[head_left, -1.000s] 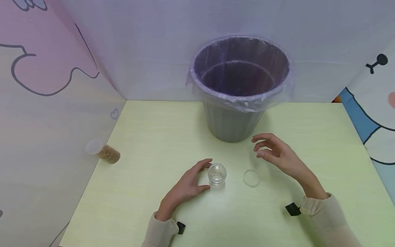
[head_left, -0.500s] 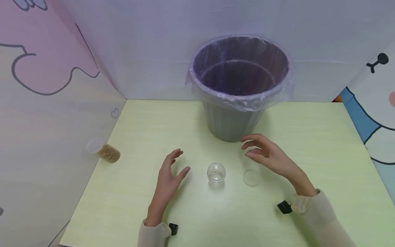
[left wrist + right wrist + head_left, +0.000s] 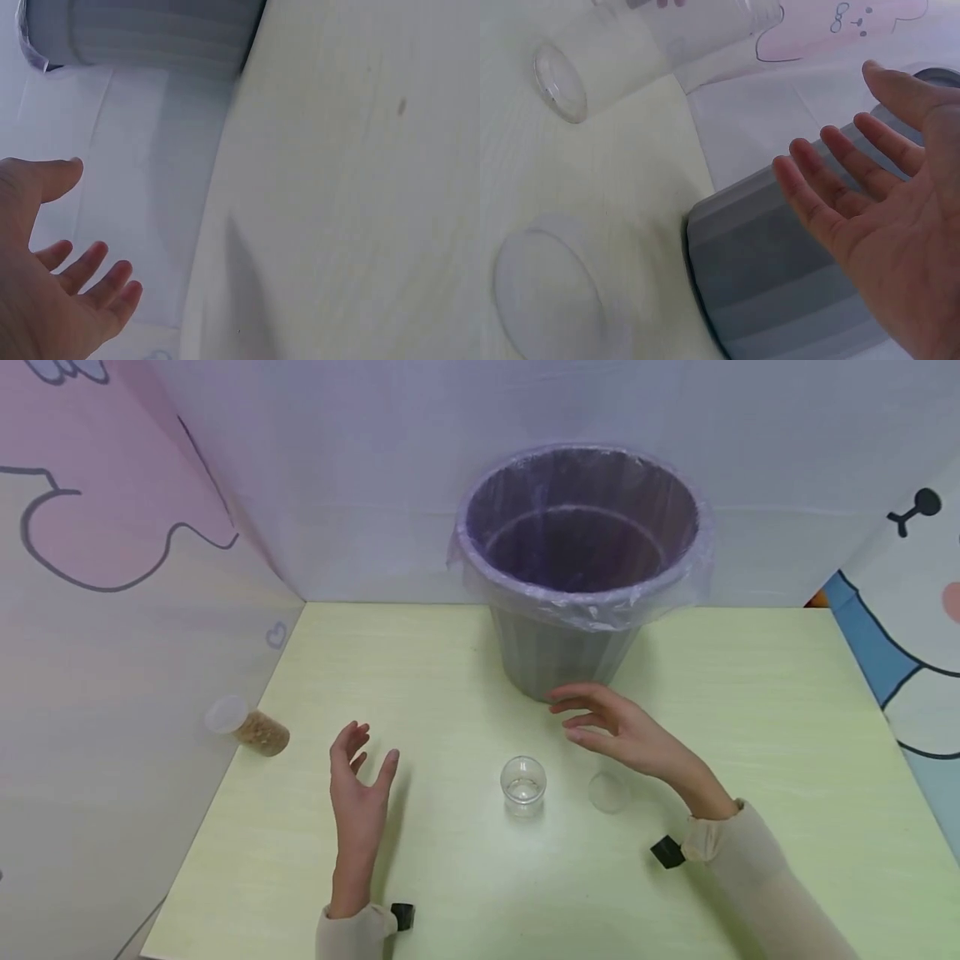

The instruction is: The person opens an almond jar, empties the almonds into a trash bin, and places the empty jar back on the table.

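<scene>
A clear, empty-looking jar stands upright and uncapped in the middle of the table. To its right lies a round translucent lid. My left hand hovers left of the jar, fingers and thumb spread apart, holding nothing. Above and behind the lid, my right hand is in the air, its fingers loosely bent and nothing in them. The right wrist view shows the tall clear jar, the lid and the right hand's loose fingers. At the left edge, a capped jar of brown bits stands.
A grey bin with a clear plastic liner stands at the back of the pale table, just beyond my right hand. Printed sheets hang as walls along the left, back and right sides.
My left hand has come away from the clear jar and moved left toward the jar of brown bits. The right hand has drifted left. Jar and lid stayed in place.
</scene>
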`<state>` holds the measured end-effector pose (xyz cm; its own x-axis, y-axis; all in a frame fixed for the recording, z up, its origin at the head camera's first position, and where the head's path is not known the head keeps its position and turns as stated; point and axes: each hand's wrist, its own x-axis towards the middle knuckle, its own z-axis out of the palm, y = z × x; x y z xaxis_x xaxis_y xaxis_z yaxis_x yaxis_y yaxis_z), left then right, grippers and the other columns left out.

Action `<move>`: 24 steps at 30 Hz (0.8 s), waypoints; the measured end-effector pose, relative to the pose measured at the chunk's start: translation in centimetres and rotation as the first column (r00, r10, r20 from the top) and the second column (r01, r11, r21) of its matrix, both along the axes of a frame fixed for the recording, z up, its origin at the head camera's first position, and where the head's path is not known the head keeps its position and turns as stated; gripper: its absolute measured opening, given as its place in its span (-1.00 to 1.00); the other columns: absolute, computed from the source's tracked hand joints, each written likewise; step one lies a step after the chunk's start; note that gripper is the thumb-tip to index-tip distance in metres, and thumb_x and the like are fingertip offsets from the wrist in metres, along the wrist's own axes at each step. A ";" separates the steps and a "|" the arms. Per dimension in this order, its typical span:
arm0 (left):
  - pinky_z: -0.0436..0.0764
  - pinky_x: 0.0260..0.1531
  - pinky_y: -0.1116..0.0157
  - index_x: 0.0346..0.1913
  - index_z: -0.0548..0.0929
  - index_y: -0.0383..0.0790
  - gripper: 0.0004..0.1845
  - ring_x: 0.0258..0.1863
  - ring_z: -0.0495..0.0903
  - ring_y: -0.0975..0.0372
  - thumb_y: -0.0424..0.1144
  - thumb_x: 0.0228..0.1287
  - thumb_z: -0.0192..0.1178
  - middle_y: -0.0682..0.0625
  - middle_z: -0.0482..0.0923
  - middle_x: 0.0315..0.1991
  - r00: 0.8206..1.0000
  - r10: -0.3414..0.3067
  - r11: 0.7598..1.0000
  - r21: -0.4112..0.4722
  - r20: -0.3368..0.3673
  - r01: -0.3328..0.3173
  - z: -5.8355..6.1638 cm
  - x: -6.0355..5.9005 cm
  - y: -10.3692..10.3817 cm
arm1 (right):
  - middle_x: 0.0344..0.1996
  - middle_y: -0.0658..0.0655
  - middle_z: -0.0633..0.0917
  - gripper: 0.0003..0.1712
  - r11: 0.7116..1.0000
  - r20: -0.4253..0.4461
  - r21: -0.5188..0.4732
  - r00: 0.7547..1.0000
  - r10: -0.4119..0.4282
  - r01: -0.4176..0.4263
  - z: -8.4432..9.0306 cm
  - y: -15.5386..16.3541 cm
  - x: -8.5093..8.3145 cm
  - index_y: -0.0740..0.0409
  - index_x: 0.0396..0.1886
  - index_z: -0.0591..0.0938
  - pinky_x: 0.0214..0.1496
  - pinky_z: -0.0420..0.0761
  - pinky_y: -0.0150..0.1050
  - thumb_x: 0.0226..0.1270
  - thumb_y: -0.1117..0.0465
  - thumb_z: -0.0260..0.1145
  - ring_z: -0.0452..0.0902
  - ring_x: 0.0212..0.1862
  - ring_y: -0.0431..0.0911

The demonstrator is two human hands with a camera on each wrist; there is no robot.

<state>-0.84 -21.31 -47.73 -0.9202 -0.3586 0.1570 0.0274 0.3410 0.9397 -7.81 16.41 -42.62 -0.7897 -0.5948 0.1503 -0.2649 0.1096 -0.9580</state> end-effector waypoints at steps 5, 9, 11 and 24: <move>0.33 0.43 0.03 0.56 0.23 -0.21 -0.21 0.45 0.38 0.11 -0.30 0.38 0.39 -0.06 0.40 0.43 0.994 0.110 0.994 0.000 -0.014 -0.110 0.1 0.1 -1.2 | 0.43 0.03 0.51 -0.39 0.998 0.004 0.041 0.999 0.039 -0.040 0.4 -1.3 -0.8 0.04 0.50 0.43 0.38 0.61 -0.10 0.52 0.29 0.32 0.51 0.41 0.08; 0.35 0.42 0.05 0.58 0.19 -0.20 -0.17 0.45 0.35 0.09 -0.37 0.35 0.39 -0.08 0.34 0.45 0.982 0.186 0.983 0.009 -0.040 -0.186 0.0 0.3 -2.0 | 0.43 0.02 0.51 -0.39 0.995 0.019 0.070 0.998 0.067 -0.068 0.9 -2.2 -1.4 -0.04 0.51 0.43 0.38 0.61 -0.06 0.53 0.23 0.32 0.53 0.39 0.07; 0.36 0.42 0.04 0.59 0.17 -0.20 -0.15 0.45 0.33 0.08 -0.40 0.33 0.39 -0.08 0.31 0.46 0.973 0.222 0.975 0.018 -0.058 -0.221 0.0 0.3 -2.3 | 0.44 0.01 0.50 -0.39 0.993 0.030 0.084 0.996 0.084 -0.086 1.2 -2.6 -1.8 -0.08 0.51 0.42 0.38 0.60 -0.03 0.54 0.20 0.32 0.53 0.40 0.09; 0.32 0.39 0.09 0.61 0.05 -0.11 -0.06 0.44 0.22 0.07 -0.48 0.31 0.35 -0.10 0.07 0.52 0.926 0.371 0.928 0.062 -0.066 -0.367 0.1 0.6 -5.2 | 0.47 0.13 0.49 -0.38 0.973 0.020 0.088 0.977 0.212 -0.213 1.7 -5.8 -4.6 0.04 0.51 0.42 0.43 0.56 0.04 0.52 0.28 0.32 0.50 0.44 0.09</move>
